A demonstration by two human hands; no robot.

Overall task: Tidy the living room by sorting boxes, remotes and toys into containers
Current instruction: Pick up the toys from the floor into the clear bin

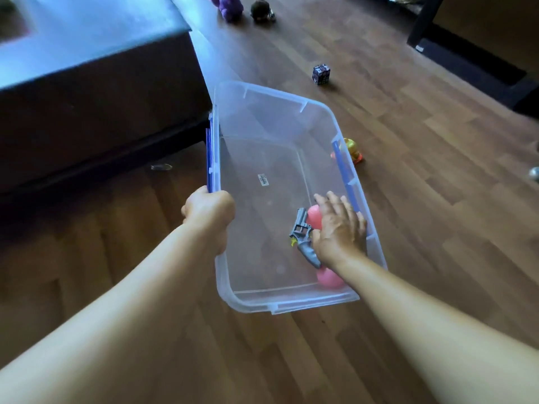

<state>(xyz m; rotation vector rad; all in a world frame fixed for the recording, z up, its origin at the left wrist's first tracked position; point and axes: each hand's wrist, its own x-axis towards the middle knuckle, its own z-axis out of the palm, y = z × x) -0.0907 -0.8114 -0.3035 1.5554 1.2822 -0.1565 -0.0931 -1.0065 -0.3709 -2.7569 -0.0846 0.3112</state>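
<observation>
A clear plastic bin (233, 295) with blue latches is held above the wooden floor. My left hand (208, 211) grips its left rim by the blue latch. My right hand (339, 225) is inside the bin, fingers spread, hovering over a grey toy gun (303, 239) and two pink balls (315, 217) in the near right corner. Whether the hand touches them is unclear. On the floor beyond lie a puzzle cube (321, 73), a yellow toy (351, 150) partly hidden behind the bin, a purple plush (230, 5) and a dark round toy (262, 10).
A dark low table (96, 91) with a glossy top stands at the left, touching the bin's far left corner. A small clear object (161, 167) lies by its base. Dark furniture legs (424, 23) stand at the far right. Open wooden floor stretches to the right.
</observation>
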